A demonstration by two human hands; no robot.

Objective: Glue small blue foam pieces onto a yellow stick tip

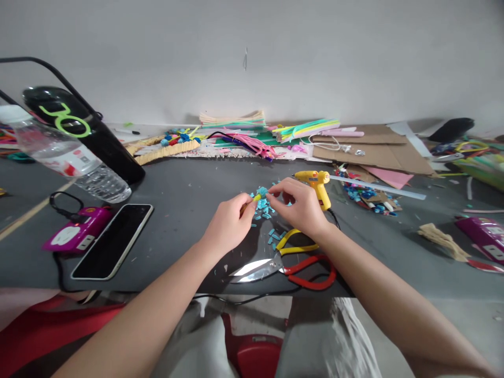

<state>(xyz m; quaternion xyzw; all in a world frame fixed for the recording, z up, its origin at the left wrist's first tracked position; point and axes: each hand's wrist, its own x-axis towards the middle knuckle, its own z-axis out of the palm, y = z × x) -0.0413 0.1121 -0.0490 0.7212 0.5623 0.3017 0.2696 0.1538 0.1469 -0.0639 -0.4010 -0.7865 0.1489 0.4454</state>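
Note:
My left hand (236,218) pinches a small yellow-green stem, its fingers closed. At the stem's tip sits a little blue flower-like piece (262,191). Thumb and index finger of my right hand (297,202) close on the right side of that blue piece. Under both hands lies a loose heap of small blue cut pieces (264,211), with several more scattered nearer me. Scissors (271,266) with one yellow and one red handle lie open below my right wrist. Just beyond the right hand rests a yellow hot glue gun (317,185) with a glue stick (378,187) in its back.
A phone (114,241), a purple power strip (81,231), a water bottle (71,157) and a black cylinder (90,136) stand or lie at left. Pipe cleaners (307,129) and cardboard (370,149) line the wall. Scraps (366,194) and another purple strip (482,236) lie right.

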